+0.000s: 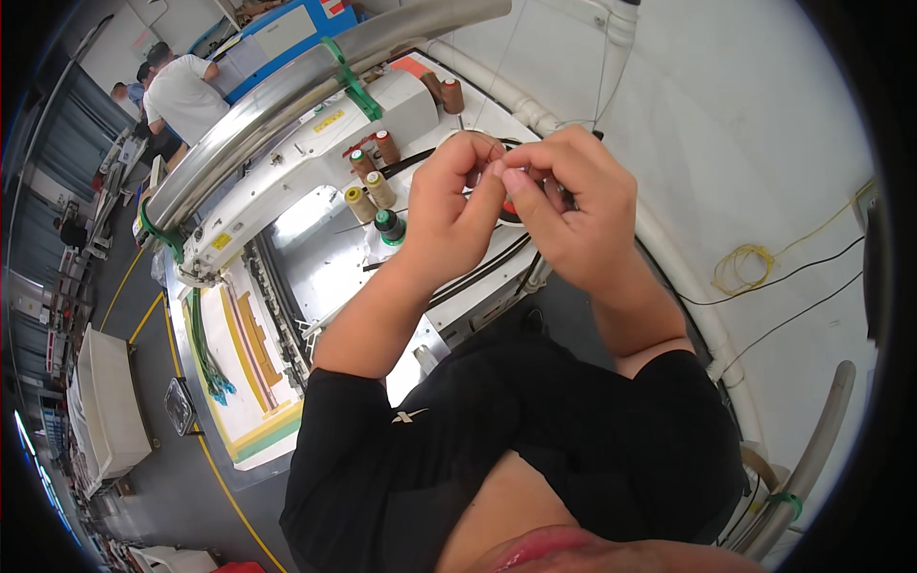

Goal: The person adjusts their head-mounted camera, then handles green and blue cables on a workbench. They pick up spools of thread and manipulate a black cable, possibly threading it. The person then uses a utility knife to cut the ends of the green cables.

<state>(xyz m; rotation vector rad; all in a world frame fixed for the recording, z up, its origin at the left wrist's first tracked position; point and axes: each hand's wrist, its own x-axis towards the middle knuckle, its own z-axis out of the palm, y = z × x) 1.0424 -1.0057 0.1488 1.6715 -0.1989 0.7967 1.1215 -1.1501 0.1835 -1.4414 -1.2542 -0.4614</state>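
My left hand and my right hand are raised together above a white sewing machine. Thumbs and forefingers of both are pinched, and their tips meet. Whatever they hold, if anything, is too small to make out. Behind my hands, a round red and black part is mostly covered. Left of my left hand stand thread spools: a dark one with a green top, a beige one and a brown one. Another brown spool stands farther back.
A thick metal tube runs above the machine. On its bed lies a yellow-edged template beside green strands. White pipes follow the right wall, near a coiled yellow cable. A person in white and a cream bin are at left.
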